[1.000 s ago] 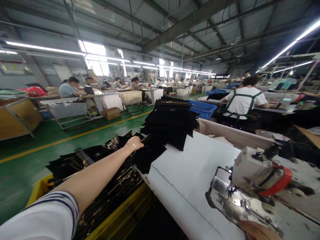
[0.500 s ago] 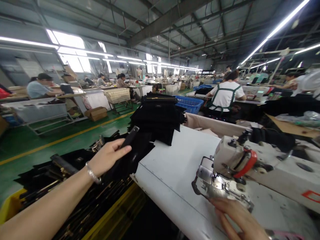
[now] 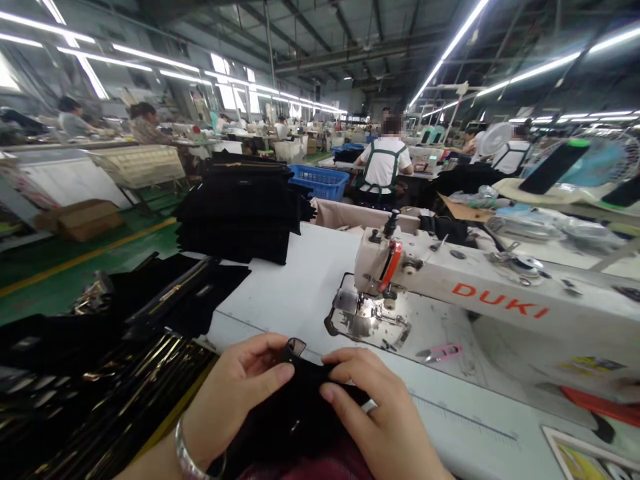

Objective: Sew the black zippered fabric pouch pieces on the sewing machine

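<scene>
At the table's front edge, both hands pinch a black fabric piece (image 3: pixel 305 400). Its upper left corner, where a small folded end sticks up, is between the thumb and fingers of my left hand (image 3: pixel 250 383). Farther along the same upper edge, my right hand (image 3: pixel 373 400) grips the cloth with thumb and fingertips. The lower part of the piece hangs toward my lap. Just beyond my hands stands a white sewing machine (image 3: pixel 430 280) with a metal needle plate (image 3: pixel 367 313). Pink-handled thread snips (image 3: pixel 445 353) lie on the table right of the plate.
A tall stack of black fabric pieces (image 3: pixel 235 213) rests on the table's far left corner. Black pieces with gold zippers (image 3: pixel 160 367) fill a yellow bin at left. Behind are a blue basket (image 3: pixel 320 181) and a person in a white shirt (image 3: pixel 385 163).
My left hand has come in from the pile at left with the black piece. My right hand has left the needle plate and now grips it too. The view has turned right.
</scene>
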The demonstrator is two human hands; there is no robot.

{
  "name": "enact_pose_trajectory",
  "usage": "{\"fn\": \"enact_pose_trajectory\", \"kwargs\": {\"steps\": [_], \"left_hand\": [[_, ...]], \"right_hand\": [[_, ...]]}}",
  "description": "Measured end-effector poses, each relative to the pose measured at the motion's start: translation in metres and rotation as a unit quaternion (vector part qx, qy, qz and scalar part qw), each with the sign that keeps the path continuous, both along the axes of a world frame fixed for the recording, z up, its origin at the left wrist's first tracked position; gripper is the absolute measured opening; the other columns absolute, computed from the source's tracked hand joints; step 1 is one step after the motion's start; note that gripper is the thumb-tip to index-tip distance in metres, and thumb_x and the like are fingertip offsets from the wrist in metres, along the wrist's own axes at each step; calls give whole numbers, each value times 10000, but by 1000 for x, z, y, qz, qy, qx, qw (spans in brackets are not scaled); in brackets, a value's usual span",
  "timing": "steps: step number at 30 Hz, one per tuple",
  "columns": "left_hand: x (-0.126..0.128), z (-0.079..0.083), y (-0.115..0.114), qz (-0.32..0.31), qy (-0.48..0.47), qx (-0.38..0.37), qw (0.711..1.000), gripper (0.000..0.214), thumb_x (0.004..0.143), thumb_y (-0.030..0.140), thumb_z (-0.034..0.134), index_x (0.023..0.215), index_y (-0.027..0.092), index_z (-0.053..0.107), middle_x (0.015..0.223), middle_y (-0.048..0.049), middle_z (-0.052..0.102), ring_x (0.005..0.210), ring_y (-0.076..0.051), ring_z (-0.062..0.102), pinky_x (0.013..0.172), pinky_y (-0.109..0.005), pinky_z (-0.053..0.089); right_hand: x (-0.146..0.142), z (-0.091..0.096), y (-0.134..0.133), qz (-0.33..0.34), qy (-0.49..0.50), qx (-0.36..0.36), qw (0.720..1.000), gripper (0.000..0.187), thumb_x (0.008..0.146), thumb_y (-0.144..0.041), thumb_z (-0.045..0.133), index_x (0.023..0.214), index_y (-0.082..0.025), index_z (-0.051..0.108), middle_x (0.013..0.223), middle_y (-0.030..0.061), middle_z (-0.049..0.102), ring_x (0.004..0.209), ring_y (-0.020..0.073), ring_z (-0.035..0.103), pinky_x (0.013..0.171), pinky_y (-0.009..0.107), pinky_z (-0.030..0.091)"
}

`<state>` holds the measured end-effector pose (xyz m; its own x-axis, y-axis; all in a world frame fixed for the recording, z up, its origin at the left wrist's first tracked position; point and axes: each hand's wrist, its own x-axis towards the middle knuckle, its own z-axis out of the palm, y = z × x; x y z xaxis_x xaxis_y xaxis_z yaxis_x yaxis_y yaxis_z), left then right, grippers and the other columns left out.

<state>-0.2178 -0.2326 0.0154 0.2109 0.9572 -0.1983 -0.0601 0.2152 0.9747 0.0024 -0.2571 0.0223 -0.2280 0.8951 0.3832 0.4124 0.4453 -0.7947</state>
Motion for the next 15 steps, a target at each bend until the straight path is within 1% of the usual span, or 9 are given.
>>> {"fn": "enact_pose_trajectory", "kwargs": {"steps": [2, 5, 8, 11, 15], "left_hand": [[2, 0, -1, 13, 33, 9, 999, 297, 736, 349, 804, 979, 213, 701, 905, -44, 709, 833, -199, 655, 752, -266, 533], [4, 2, -3, -8, 68, 25, 997, 234, 782, 378, 758, 936, 208, 708, 857, -36, 696, 798, -184, 635, 717, -250, 520], [6, 4, -4, -7, 96, 35, 995, 219, 797, 402, 732, 870, 197, 706, 813, -30, 669, 784, -187, 619, 700, -252, 512], [7, 5, -4, -6, 109, 34, 993, 238, 787, 420, 728, 841, 190, 701, 794, -31, 646, 778, -196, 612, 685, -256, 505], [8, 7, -4, -16, 104, 14, 994, 245, 791, 429, 719, 830, 188, 694, 772, -26, 635, 746, -186, 599, 655, -246, 490]], "right_hand": [[4, 1, -3, -2, 8, -8, 1000, 104, 895, -183, 599, 869, -241, 681, 1023, 22, 698, 946, 169, 656, 840, 269, 526], [6, 1, -5, -28, 18, -2, 999, 91, 875, -194, 632, 842, -247, 698, 995, 8, 713, 909, 160, 675, 813, 247, 536], [6, 0, -6, -48, 20, 8, 999, 74, 855, -200, 659, 806, -245, 691, 954, -8, 720, 864, 150, 686, 777, 230, 542], [8, -2, -6, -57, 10, 5, 998, 64, 856, -222, 664, 801, -246, 686, 942, -13, 722, 851, 151, 690, 764, 232, 543], [10, -6, -6, -66, 0, -8, 998, 62, 859, -242, 671, 799, -254, 681, 933, -22, 721, 851, 152, 687, 769, 240, 535]]}}
